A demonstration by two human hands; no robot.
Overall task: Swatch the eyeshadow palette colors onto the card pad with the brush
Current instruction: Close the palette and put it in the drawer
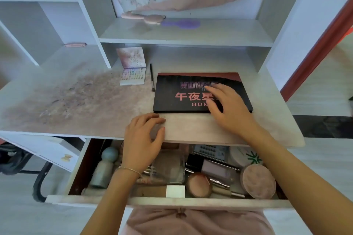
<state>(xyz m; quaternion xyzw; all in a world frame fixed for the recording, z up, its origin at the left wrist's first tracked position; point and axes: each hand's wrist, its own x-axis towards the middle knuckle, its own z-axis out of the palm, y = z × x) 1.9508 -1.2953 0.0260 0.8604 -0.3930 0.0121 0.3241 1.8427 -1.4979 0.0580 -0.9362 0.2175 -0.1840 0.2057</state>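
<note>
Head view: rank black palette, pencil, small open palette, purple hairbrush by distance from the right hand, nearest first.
1. Black palette: under the right hand, touching.
2. Pencil: just left of the black palette.
3. Small open palette: further left, against the back.
4. Purple hairbrush: on the shelf above.

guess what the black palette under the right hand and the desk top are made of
The black palette looks like matte printed cardboard: flat, thin-edged, with pink lettering and little glare, though coated plastic is possible. The desk top looks like laminated board with a pale marbled print, its square, thin front edge suggesting a veneer rather than stone.
</note>
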